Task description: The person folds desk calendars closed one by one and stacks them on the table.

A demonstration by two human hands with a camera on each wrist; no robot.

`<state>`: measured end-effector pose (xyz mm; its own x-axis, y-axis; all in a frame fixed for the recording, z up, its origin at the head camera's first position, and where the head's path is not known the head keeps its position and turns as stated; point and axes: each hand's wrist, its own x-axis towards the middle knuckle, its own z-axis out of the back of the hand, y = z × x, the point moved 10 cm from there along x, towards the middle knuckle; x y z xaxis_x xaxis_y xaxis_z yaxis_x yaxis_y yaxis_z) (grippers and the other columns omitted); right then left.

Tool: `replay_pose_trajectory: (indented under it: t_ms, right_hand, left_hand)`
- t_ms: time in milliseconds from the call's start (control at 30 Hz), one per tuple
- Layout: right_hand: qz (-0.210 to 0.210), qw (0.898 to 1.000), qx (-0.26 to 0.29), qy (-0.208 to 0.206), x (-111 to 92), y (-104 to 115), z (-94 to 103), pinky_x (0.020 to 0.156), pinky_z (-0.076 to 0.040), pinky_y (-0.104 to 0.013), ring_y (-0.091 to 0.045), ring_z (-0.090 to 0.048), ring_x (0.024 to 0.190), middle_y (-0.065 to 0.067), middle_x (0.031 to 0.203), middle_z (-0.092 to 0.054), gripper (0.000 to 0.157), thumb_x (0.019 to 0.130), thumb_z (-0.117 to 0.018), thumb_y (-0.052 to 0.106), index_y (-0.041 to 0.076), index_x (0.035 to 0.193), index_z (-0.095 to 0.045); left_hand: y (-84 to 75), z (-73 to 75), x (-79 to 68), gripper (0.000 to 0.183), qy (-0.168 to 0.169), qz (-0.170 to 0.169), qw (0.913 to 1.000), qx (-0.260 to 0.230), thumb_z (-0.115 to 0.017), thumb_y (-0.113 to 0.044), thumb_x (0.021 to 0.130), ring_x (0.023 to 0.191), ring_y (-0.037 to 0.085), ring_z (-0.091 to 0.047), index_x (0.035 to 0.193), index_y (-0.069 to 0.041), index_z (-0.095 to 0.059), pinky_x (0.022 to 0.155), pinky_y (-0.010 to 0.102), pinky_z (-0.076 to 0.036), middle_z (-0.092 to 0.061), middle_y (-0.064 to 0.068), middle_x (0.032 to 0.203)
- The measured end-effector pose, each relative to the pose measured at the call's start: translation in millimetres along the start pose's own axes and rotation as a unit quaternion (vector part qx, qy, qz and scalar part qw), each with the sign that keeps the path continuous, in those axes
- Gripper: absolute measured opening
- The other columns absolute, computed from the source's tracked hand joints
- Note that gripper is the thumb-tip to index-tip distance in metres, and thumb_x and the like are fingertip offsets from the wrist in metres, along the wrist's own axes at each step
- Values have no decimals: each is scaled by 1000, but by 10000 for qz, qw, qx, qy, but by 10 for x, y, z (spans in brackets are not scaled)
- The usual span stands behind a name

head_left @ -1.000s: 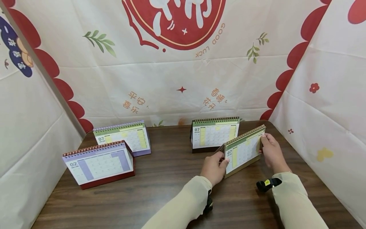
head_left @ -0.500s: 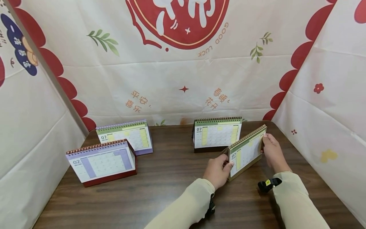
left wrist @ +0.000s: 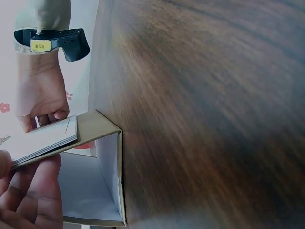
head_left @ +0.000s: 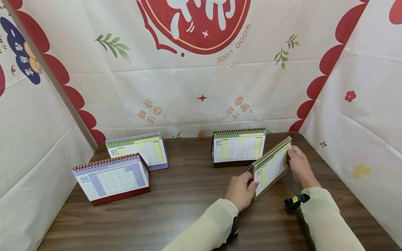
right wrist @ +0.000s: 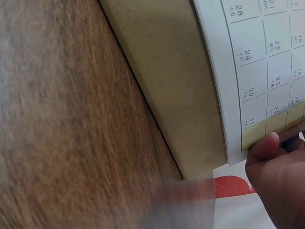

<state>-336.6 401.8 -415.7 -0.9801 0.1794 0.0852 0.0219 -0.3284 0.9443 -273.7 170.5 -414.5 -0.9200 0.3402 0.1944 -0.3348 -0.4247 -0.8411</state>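
A spiral-bound desk calendar (head_left: 271, 169) with a kraft-brown stand shows a green-topped page marked 07. It stands at an angle at the table's right. My left hand (head_left: 241, 191) grips its left edge; in the left wrist view the thumb lies on the pages and the fingers (left wrist: 45, 183) go behind the front panel, inside the open-sided stand (left wrist: 95, 126). At the opposite edge my right hand (head_left: 300, 167) pinches the calendar, its thumb (right wrist: 267, 145) on the page corner in the right wrist view. The other right fingers are mostly hidden behind it.
Just behind stands a dark-based calendar (head_left: 238, 146), page 07. On the left are a purple-based calendar (head_left: 154, 153), page 07, and a red-based calendar (head_left: 114, 179), page 02, partly overlapping it. Printed cloth (head_left: 188, 76) hangs around the wooden table (head_left: 176, 209).
The kraft calendar has turned slightly, its left end coming nearer and to the right with my left hand. My right hand keeps its hold. The head view has shifted a little.
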Motion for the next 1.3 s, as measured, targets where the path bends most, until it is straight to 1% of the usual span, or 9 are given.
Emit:
replay_pose_trajectory:
  t_ms: [233,400,633,733,867,1033,1100,1200,1300]
  right_hand:
    - [39,9999,78,57,11,9,-8,71,-36,-34,-19,-35,87,-5,98,-35,33,98,-19,45,23,107,-42]
    - [61,9999,115,113,13,17,-15,72,-36,-36,-19,-36,86,-6,97,-35,32,99,-19,44,23,106,-42]
    - [-34,9994,236,242,32,6,-30,74,-34,-38,-18,-35,89,-4,101,-36,34,98,-20,45,24,112,-43]
    - [-32,9992,274,288,38,10,-40,74,-34,-37,-19,-35,89,-4,100,-36,34,98,-21,45,23,112,-43]
    - [9,9993,254,280,35,13,-35,73,-34,-37,-19,-35,88,-5,99,-36,33,99,-20,44,24,110,-43]
    - [-20,9994,235,262,33,7,-24,74,-34,-38,-17,-35,89,-4,102,-36,34,99,-20,44,24,115,-42]
    - [-35,9994,233,251,35,4,-25,74,-34,-38,-17,-35,89,-3,103,-37,35,99,-20,44,24,116,-42]
    - [-19,9996,206,208,44,-1,-26,73,-35,-38,-18,-35,87,-4,101,-36,35,99,-20,44,24,115,-42]
    - [1,9998,131,158,53,-7,-33,72,-35,-37,-18,-35,86,-5,100,-36,34,99,-19,44,24,113,-43]
  left_hand:
    - [-14,5,-9,12,-33,-9,10000,23,-58,-30,91,60,-2,-52,88,-18,-60,49,18,-41,-64,-11,78]
    - [-15,14,-7,11,-59,-26,10000,-12,-59,-28,91,60,-2,-52,89,-17,-60,50,18,-41,-65,-10,80]
    - [-30,-1,-16,13,-18,-91,9999,111,-59,-30,90,56,-3,-49,87,-18,-62,47,17,-40,-64,-11,77]
    - [-37,-25,-29,14,24,-133,9997,178,-59,-31,90,54,-3,-48,86,-18,-62,46,16,-39,-63,-12,75]
    - [-50,-40,-33,14,-3,-167,9998,145,-59,-30,90,56,-4,-49,86,-18,-62,48,15,-39,-63,-12,75]
    - [-32,-57,-25,14,-18,-119,9999,57,-59,-30,90,59,-5,-50,88,-17,-63,49,15,-40,-64,-11,78]
    - [-38,-53,-17,15,10,-157,9998,113,-59,-31,90,59,-5,-50,88,-17,-64,50,14,-40,-64,-12,77]
    - [-55,-32,-8,19,206,-279,9988,334,-58,-35,90,56,-3,-48,87,-17,-65,49,15,-40,-62,-13,73]
    - [-29,-11,-17,22,623,-330,9969,350,-58,-38,90,59,-3,-50,88,-18,-67,52,15,-41,-59,-15,72]
